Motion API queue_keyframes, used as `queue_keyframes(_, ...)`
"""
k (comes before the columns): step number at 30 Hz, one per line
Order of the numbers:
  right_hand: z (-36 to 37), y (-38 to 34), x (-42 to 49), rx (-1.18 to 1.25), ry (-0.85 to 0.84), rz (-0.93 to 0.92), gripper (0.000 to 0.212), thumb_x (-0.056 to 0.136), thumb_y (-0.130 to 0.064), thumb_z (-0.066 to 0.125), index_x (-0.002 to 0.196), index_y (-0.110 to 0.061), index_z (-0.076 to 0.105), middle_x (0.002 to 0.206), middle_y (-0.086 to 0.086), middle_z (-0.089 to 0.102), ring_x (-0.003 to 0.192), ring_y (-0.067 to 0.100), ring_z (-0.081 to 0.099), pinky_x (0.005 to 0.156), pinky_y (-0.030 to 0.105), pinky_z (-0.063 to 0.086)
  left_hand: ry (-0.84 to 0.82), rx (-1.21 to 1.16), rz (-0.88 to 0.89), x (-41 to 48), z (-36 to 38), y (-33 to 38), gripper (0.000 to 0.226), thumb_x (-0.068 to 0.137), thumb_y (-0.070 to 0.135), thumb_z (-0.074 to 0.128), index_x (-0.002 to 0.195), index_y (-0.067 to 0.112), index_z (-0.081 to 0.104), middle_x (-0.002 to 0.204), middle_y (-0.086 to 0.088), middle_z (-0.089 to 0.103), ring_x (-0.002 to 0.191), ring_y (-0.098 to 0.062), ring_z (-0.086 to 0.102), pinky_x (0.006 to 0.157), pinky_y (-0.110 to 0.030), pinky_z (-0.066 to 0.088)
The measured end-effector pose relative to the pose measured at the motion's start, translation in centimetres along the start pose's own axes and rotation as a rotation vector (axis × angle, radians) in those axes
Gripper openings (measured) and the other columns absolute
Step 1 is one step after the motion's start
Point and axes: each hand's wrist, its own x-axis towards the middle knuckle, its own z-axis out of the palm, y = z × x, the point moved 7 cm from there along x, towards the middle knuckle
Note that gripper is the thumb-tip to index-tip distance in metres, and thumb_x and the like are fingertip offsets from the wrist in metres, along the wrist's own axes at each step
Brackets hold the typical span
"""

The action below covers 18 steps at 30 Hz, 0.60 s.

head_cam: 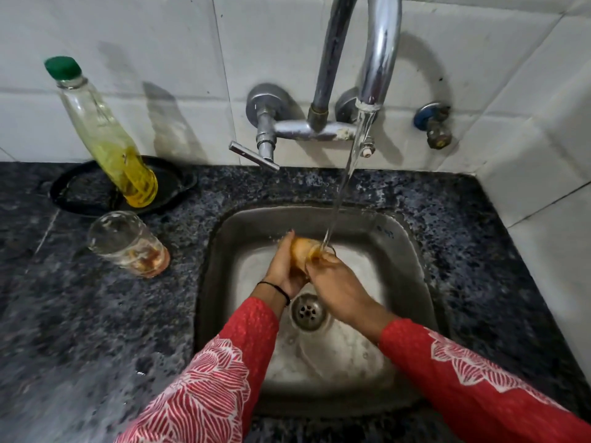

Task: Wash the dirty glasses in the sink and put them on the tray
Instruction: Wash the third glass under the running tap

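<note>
Head view: we are over the sink (412, 251), tap water (343, 183) pouring onto the glass (305, 251) we hold tilted just under the stream. Our left hand (283, 266) is wrapped around its base end; our right hand (335, 282) is closed around the rim end, and orange residue shows through the wall. We judge the glass light and rigid but breakable, and wet enough to slide, so we should grip around the barrel with the full palm, not pinch the thin rim, and keep it low above the steel. A second dirty glass (128, 243) waits on the counter (96, 314), left of the sink, beside the black tray (73, 190) holding a soap bottle (105, 135).
</note>
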Motion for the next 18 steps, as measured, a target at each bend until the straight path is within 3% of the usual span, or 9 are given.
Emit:
queue_keyframes(1, 0.1, -0.5, 0.3, -0.046, 0.088, 0.031, 0.027, 0.095, -0.021, 0.042, 0.112, -0.014, 0.061, 0.108, 0.006, 0.063, 0.109, 0.024, 0.057, 0.097, 0.039, 0.045, -0.022, -0.047, 0.018, -0.2, 0.3, -0.1, 0.062, 0.091, 0.058, 0.039, 0.096, 0.003, 0.069, 0.088, -0.014, 0.07, 0.08, -0.023, 0.067, 0.081, -0.033, 0.052)
queue_keyframes(3, 0.1, -0.7, 0.8, 0.336, 0.273, 0.277, 0.022, 0.088, -0.01, 0.051, 0.102, -0.011, 0.068, 0.091, 0.002, 0.067, 0.101, 0.027, 0.063, 0.096, 0.045, 0.048, -0.045, -0.104, 0.051, -0.4, 0.9, -0.4, 0.057, 0.09, 0.058, 0.041, 0.09, 0.007, 0.068, 0.087, -0.011, 0.069, 0.08, -0.019, 0.068, 0.083, -0.032, 0.05)
queue_keyframes(5, 0.5, -1.1, 1.1, 0.702, 0.318, 0.38, 0.018, 0.084, -0.009, 0.055, 0.095, -0.001, 0.068, 0.09, 0.012, 0.069, 0.092, 0.029, 0.065, 0.095, 0.05, 0.049, -0.047, -0.135, 0.049, -0.4, 1.3, -0.6, 0.049, 0.085, 0.06, 0.046, 0.092, 0.014, 0.06, 0.092, -0.008, 0.062, 0.087, -0.018, 0.062, 0.084, -0.029, 0.046)
queue_keyframes(8, 0.3, -1.8, 0.7, 0.573, 0.183, 0.257, 0.017, 0.079, -0.006, 0.049, 0.08, -0.006, 0.066, 0.082, 0.015, 0.063, 0.081, 0.025, 0.061, 0.08, 0.046, 0.049, -0.003, -0.014, -0.024, -0.5, 0.6, -0.2, 0.06, 0.091, 0.058, 0.038, 0.078, 0.006, 0.066, 0.07, -0.01, 0.069, 0.066, -0.019, 0.067, 0.07, -0.028, 0.049)
queue_keyframes(11, 0.1, -3.2, -0.6, 0.071, -0.083, -0.052, 0.021, 0.084, 0.001, 0.044, 0.085, -0.017, 0.054, 0.089, 0.003, 0.052, 0.085, 0.006, 0.05, 0.083, 0.031, 0.044, 0.007, 0.094, -0.122, -1.3, 0.5, -0.1, 0.064, 0.092, 0.058, 0.04, 0.083, 0.0, 0.066, 0.069, -0.017, 0.071, 0.072, -0.026, 0.067, 0.072, -0.037, 0.05)
queue_keyframes(13, -0.6, -2.7, -0.6, -0.057, -0.038, -0.116, 0.022, 0.084, 0.007, 0.044, 0.083, -0.014, 0.049, 0.089, 0.002, 0.051, 0.082, -0.003, 0.048, 0.082, 0.018, 0.043, -0.019, 0.084, -0.112, -1.5, 0.9, -0.2, 0.064, 0.091, 0.058, 0.041, 0.082, 0.0, 0.067, 0.071, -0.016, 0.072, 0.074, -0.026, 0.067, 0.074, -0.037, 0.051)
queue_keyframes(15, -1.2, -2.2, -0.3, -0.139, 0.09, -0.138, 0.02, 0.085, 0.005, 0.046, 0.097, -0.004, 0.06, 0.102, 0.015, 0.059, 0.098, 0.018, 0.054, 0.092, 0.033, 0.045, -0.083, 0.012, -0.026, -1.5, 1.8, 0.1, 0.063, 0.092, 0.054, 0.04, 0.079, 0.002, 0.072, 0.075, -0.014, 0.073, 0.072, -0.024, 0.07, 0.08, -0.036, 0.052)
queue_keyframes(16, -1.4, -1.5, 0.0, -0.042, 0.154, -0.045, 0.023, 0.087, 0.003, 0.047, 0.104, -0.001, 0.062, 0.109, 0.02, 0.06, 0.102, 0.028, 0.055, 0.092, 0.039, 0.045, -0.1, -0.015, 0.034, -1.4, 2.0, 0.4, 0.06, 0.092, 0.051, 0.041, 0.081, 0.002, 0.073, 0.079, -0.013, 0.073, 0.076, -0.024, 0.07, 0.084, -0.036, 0.051)
queue_keyframes(18, -1.5, 0.1, 1.2, 0.415, 0.264, 0.207, 0.021, 0.086, -0.001, 0.052, 0.102, -0.005, 0.065, 0.105, 0.017, 0.065, 0.097, 0.027, 0.058, 0.085, 0.035, 0.047, -0.11, -0.027, 0.102, -1.5, 2.7, 0.6, 0.052, 0.093, 0.048, 0.041, 0.082, 0.007, 0.073, 0.081, -0.011, 0.073, 0.08, -0.022, 0.069, 0.083, -0.033, 0.052)
